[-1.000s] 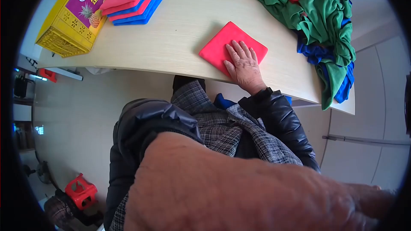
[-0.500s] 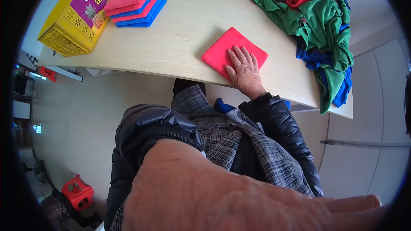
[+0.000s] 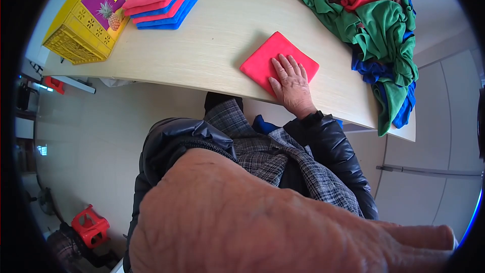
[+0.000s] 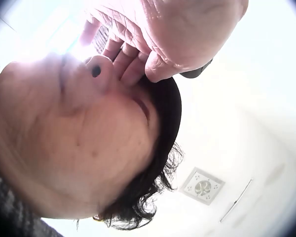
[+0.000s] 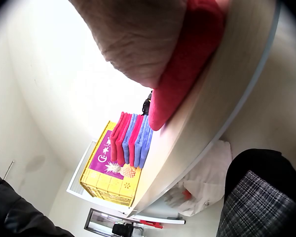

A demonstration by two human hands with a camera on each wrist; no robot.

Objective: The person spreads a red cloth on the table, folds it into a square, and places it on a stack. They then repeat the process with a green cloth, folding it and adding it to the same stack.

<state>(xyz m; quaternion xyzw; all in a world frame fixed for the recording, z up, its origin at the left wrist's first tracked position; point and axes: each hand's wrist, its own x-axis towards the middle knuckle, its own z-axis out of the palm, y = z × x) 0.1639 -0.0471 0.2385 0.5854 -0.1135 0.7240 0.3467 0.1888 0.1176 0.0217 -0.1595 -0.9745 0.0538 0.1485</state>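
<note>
Closest to the cam, our L hand (image 3: 262,217) looms large, raised by the face; whether its fingers are apart, together or clamped on smth, we can't tell. Just past it, a grey plaid garment (image 3: 260,154) w/ black puffy sleeves (image 3: 331,144) on both arms.

Now the near edge of the pale wood-grain table (image 3: 212,63), & here's our R hand (image 3: 294,91): palm down, fingers stretched out & slightly apart, clamped on nothing, resting on the folded red fabric cloth (image 3: 265,60). That cloth lies flat at the near edge, btwn the piles, one corner pointing far.

Over on the far R, a loose, crumpled heap of green, red & blue cloths (image 3: 384,30) hangs partly over the table edge. Far L, we've got a neat stack of folded red & blue cloths (image 3: 159,2), right next to a yellow plastic crate w/ a purple pineapple label (image 3: 83,33).
</note>
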